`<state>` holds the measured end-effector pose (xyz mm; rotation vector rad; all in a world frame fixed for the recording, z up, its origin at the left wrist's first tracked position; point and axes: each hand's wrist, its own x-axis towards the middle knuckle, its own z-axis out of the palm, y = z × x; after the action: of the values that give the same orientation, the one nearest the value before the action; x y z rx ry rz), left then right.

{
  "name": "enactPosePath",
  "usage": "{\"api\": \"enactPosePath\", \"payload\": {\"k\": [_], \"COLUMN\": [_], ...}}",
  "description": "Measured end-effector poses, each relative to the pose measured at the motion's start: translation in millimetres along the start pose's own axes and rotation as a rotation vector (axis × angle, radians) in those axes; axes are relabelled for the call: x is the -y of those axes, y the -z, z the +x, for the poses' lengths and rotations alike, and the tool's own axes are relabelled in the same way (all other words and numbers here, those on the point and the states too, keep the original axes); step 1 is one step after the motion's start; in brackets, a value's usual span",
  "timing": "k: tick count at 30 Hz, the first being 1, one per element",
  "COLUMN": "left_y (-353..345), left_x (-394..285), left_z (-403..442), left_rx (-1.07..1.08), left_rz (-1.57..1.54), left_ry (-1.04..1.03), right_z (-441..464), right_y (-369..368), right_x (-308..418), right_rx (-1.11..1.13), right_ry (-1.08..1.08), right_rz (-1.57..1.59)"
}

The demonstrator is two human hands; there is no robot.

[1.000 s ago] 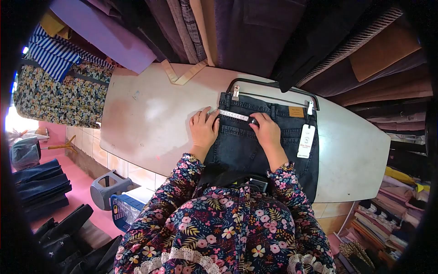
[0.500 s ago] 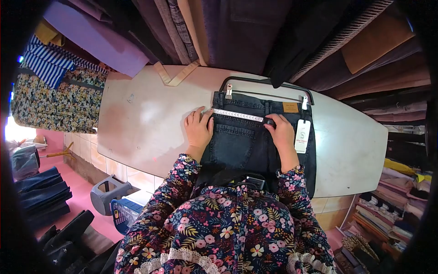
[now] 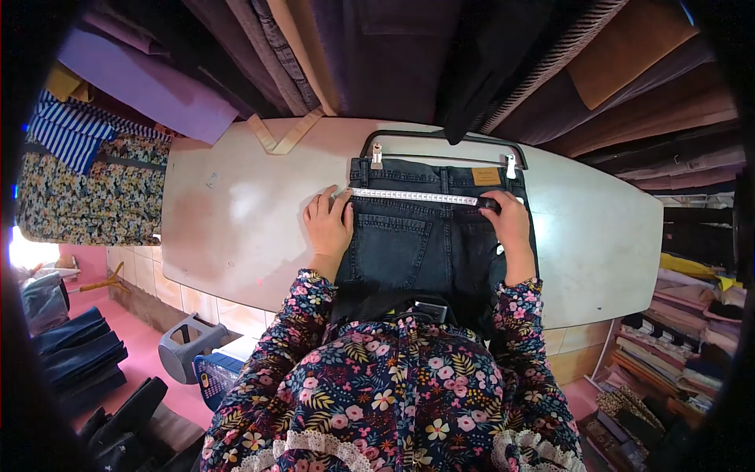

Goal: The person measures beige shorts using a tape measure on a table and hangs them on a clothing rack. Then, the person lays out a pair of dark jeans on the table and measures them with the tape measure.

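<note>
Dark denim jeans lie on a pale board, clipped at the waistband to a black hanger. A white measuring tape stretches across them just below the waistband. At the jeans' left edge, my left hand pinches the tape's end. My right hand grips the dark tape case near the right side, below a tan label. The white hang tag is mostly hidden behind my right hand.
The pale board spans the middle. Dark garments hang along the top. A floral garment is at the left. A grey stool and a blue basket stand at lower left. Folded fabrics are stacked at lower right.
My right hand has moved right with the tape case, drawing out a longer length of tape. My left hand stays at the jeans' left edge. The camera view has shifted, and the hang tag has become mostly covered.
</note>
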<state>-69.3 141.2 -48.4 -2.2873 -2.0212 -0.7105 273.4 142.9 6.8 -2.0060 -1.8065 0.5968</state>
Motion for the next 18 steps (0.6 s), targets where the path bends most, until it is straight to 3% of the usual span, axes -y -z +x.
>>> {"api": "enactPosePath", "payload": {"k": [18], "left_y": [0.4], "left_x": [-1.7], "left_z": [0.3], "left_rx": [-0.005], "left_rz": [0.030], "left_ry": [-0.013], "right_z": [6.2], "right_y": [45.9], "right_x": [-70.5], "right_rx": [-0.006], "right_ry": [-0.145], "right_rz": [0.023]}}
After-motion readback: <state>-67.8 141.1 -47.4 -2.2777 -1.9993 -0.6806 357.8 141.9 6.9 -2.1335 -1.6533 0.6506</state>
